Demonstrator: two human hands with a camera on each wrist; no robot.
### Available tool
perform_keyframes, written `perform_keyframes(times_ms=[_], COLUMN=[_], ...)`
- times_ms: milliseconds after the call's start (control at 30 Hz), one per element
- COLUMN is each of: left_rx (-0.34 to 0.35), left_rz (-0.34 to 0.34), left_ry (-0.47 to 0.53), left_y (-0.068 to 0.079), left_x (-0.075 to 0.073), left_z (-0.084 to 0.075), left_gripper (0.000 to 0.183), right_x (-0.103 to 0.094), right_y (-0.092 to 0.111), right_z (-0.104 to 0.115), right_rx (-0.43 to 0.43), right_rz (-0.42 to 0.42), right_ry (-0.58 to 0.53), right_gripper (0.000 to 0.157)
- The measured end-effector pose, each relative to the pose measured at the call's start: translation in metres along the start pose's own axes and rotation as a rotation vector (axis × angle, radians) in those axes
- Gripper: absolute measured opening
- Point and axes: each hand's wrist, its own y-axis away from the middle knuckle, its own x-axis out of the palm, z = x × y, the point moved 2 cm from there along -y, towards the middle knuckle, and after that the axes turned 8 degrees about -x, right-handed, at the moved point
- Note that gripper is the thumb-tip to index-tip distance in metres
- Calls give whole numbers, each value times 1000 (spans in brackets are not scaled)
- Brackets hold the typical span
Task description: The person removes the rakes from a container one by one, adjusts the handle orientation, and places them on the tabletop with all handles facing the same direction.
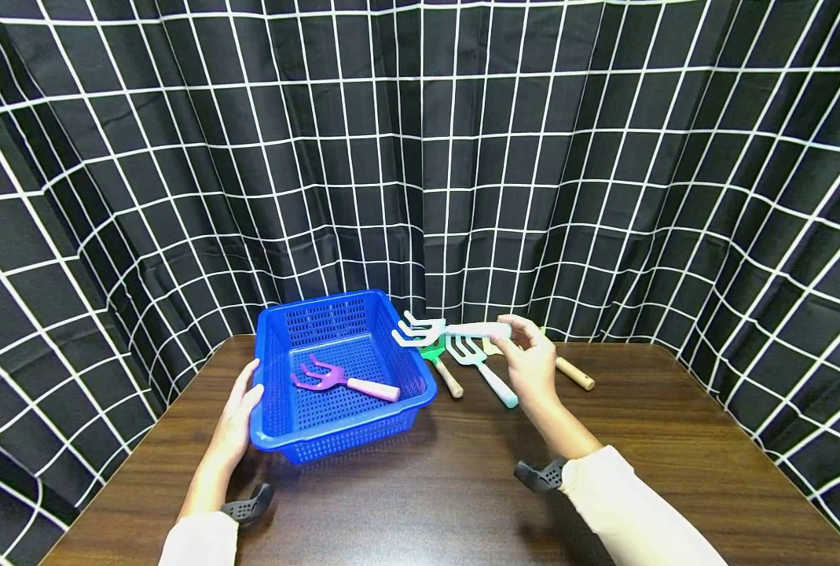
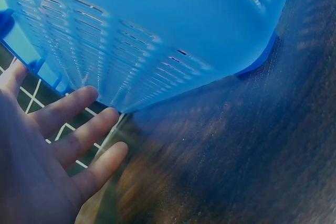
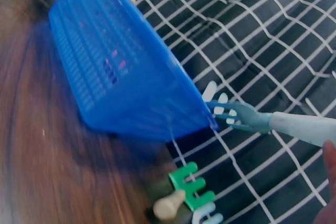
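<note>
My right hand (image 1: 529, 363) pinches the handle end of a pale blue hand cultivator (image 1: 455, 330). Its bent prongs point left, raised over the right rim of a blue plastic basket (image 1: 345, 431). Inside the basket lies a purple hand cultivator (image 1: 331, 379) with a pale pink handle. At the basket's left rim, my left hand (image 1: 232, 417) touches the edge; the left wrist view shows its fingers (image 2: 86, 135) spread and fairly straight. On the table, right of the basket, are a green garden tool (image 1: 449, 380) with a wooden handle and a pale blue hand fork (image 1: 493, 381).
Behind my right hand, another wooden-handled tool (image 1: 575, 373) is partly hidden. Everything stands on a brown wooden table (image 1: 420, 503). A black curtain with a white grid (image 1: 462, 157) hangs right behind the table and along its sides.
</note>
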Motion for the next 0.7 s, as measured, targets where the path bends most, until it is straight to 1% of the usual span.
perform_keyframes(times_ms=[167,300,467,600,700], left_rx=[4,12,30,31,24], left_rz=[-6,-9,0,4,-2], left_ry=[-24,-27,-16,-8,-25], left_y=[0,0,2,1,1], left_x=[-1,0,1,1,1], left_z=[1,1,-1,-1,-1], left_gripper=[54,53,53,53,53], right_x=[-18,-31,-46,-57,-66], right_y=[0,1,2,3,3], right_z=[13,17,16,12,4], right_rx=[34,48,15,-7,-10], right_rz=[-13,-24,-54,-81,-103], right_ry=[8,91,213,262,293], right_gripper=[31,30,28,27,27])
